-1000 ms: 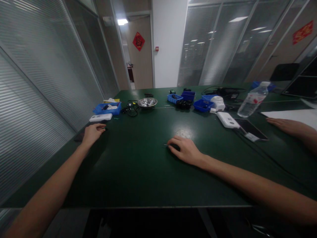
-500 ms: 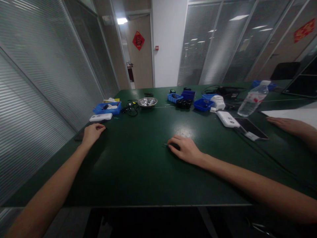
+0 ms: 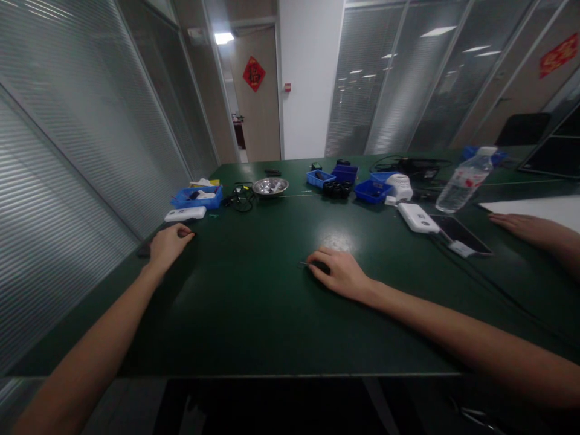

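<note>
My left hand (image 3: 170,246) is closed in a pinch over the left side of the green table (image 3: 244,314). A tiny dark bit shows at its fingertips, too small to name. Beside its wrist lies a dark flat object (image 3: 144,250), partly hidden by the hand. Just beyond this hand is a white power bank-like device (image 3: 185,214). My right hand (image 3: 339,270) rests on the table right of the middle, thumb and index finger pinched on a thin silvery piece (image 3: 303,263) whose tip points left.
Along the back stand a blue tray (image 3: 199,205), a black cable (image 3: 240,199), a metal bowl (image 3: 270,192) and several blue bins (image 3: 371,192). To the right are a white device (image 3: 417,218), a dark phone (image 3: 464,232), a water bottle (image 3: 464,184) and another person's hand (image 3: 528,229).
My left hand has shifted very slightly, its fingers still pinched. The right hand keeps its place with the thin silvery piece.
</note>
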Demonstrator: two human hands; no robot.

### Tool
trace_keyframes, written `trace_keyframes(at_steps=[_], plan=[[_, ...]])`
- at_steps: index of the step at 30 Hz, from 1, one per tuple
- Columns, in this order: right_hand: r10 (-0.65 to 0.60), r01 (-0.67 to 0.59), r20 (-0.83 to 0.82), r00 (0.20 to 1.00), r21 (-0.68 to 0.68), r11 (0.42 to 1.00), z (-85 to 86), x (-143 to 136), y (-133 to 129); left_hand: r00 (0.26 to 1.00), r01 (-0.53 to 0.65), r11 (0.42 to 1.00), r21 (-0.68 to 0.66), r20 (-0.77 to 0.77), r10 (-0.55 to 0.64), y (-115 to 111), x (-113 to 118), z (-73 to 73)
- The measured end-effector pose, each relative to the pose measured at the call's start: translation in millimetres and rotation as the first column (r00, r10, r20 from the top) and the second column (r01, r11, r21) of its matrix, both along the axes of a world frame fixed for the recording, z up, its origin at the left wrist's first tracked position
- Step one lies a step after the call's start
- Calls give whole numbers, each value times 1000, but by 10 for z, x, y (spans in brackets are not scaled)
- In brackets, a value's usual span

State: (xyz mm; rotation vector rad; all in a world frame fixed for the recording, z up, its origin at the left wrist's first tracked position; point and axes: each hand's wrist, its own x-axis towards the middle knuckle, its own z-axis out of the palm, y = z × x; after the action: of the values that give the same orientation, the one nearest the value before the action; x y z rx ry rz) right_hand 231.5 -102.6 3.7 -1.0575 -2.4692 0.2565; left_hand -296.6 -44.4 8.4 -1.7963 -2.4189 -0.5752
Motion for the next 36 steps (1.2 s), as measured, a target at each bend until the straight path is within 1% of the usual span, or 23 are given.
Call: trace_keyframes(at_steps=[2,6,12,18,24,28,30,34,36], plan=[[3,-3,2,1000,-1,1000,-1,0,3,1000,-1,1000,-10,4,1,-4,7,11],[7,-7,2,1000,2,1000,-3,0,6,999,-1,999,-45,-37,-1,-8,3,13],[8,-8,3,1000,-11,1000,11,0,-3,999,-13,1000,11,31,13,-11,12,4],[13,-13,-3,1000,-16,1000,21,-4,-6,998,-36,996,-80,-49,32,-17,39,50],[6,-6,3,1000,-14,1000,35,-9,-16,999,-20,1000,5,-29,20,-18,37,17],[1,-1,3,1000,-15,1000,51,-19,-28,997,-23,998,-51,-72,19,-11,19,4],[-3,3,3,1000,-13,1000,53,-21,-30,997,-19,999,-37,-76,17,-8,10,-2],[2,-2,-2,1000,-17,1000,53,-19,-30,999,-18,999,40,-27,19,-4,11,-12],[8,-8,-7,1000,-18,1000,55,-17,-31,999,-17,1000,-10,-36,17,2,16,-13]])
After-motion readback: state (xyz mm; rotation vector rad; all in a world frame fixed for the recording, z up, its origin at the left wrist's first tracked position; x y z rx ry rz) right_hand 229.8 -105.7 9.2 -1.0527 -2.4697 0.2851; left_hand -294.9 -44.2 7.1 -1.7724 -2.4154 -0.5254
